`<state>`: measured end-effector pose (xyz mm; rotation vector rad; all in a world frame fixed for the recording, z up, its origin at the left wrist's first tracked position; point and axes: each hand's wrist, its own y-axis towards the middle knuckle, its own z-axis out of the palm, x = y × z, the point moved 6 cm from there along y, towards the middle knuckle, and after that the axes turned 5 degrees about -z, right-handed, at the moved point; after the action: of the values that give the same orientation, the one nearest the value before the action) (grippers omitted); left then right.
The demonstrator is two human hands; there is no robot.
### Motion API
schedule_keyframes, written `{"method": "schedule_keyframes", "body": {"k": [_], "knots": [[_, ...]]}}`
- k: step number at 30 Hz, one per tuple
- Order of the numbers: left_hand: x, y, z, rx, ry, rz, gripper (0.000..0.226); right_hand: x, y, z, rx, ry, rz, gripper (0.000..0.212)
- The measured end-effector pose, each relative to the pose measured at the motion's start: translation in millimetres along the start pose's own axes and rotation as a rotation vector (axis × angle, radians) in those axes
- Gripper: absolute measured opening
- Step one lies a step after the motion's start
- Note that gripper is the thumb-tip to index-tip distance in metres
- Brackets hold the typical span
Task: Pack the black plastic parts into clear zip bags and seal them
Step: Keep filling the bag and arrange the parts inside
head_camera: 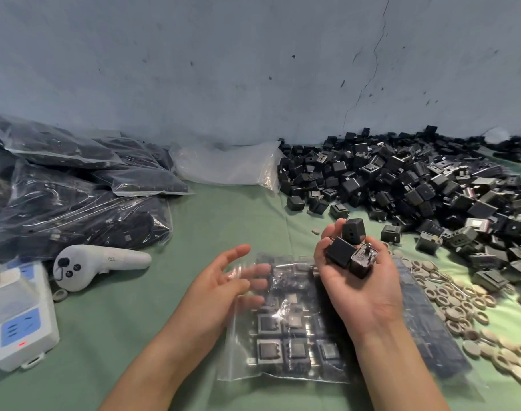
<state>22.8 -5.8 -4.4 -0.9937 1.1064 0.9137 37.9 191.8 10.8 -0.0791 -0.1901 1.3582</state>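
Note:
My right hand (361, 287) is palm up above the green cloth, its fingers curled round three black plastic parts (351, 249). Beneath it lies a clear zip bag (286, 330) with rows of black parts inside. My left hand (223, 284) hovers at the bag's upper left edge with fingers spread and blurred; it holds nothing that I can make out. A large heap of loose black parts (416, 185) covers the right side up to the wall.
Filled bags of black parts (75, 197) are stacked at the left, with empty clear bags (226, 164) against the wall. A white controller (96, 264) and a white-blue device (19, 315) lie near left. Several beige rings (466, 310) are scattered at right.

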Motion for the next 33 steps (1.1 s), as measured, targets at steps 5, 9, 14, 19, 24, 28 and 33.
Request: {"method": "schedule_keyframes", "body": {"k": [5, 9, 14, 19, 24, 28, 33], "knots": [[9.9, 3.2, -2.6, -0.026, -0.022, -0.044, 0.048, -1.1, 0.0, -1.6, 0.002, -0.006, 0.006, 0.047], [9.1, 4.6, -1.9, -0.038, -0.082, -0.031, 0.040, 0.2, 0.8, -1.6, -0.002, 0.001, -0.002, 0.048], [4.9, 2.1, 3.3, 0.039, -0.287, -0.054, 0.049, -0.7, 0.2, -1.8, -0.004, -0.005, 0.000, 0.048], [-1.6, 5.9, 16.3, 0.205, -0.300, -0.161, 0.065, -2.8, 0.5, -1.9, -0.014, -0.020, 0.009, 0.045], [-12.3, 18.3, 20.8, 0.307, -0.218, -0.174, 0.069, -1.7, 3.1, -1.7, -0.022, -0.035, 0.005, 0.044], [-12.8, 23.5, 26.1, 0.330, -0.130, -0.169, 0.068, -2.1, 3.0, -2.4, -0.029, -0.061, -0.001, 0.040], [-6.9, 24.2, 30.7, 0.420, -0.140, -0.202, 0.067, -2.2, 2.7, -3.3, -0.032, -0.079, -0.006, 0.040]]}}
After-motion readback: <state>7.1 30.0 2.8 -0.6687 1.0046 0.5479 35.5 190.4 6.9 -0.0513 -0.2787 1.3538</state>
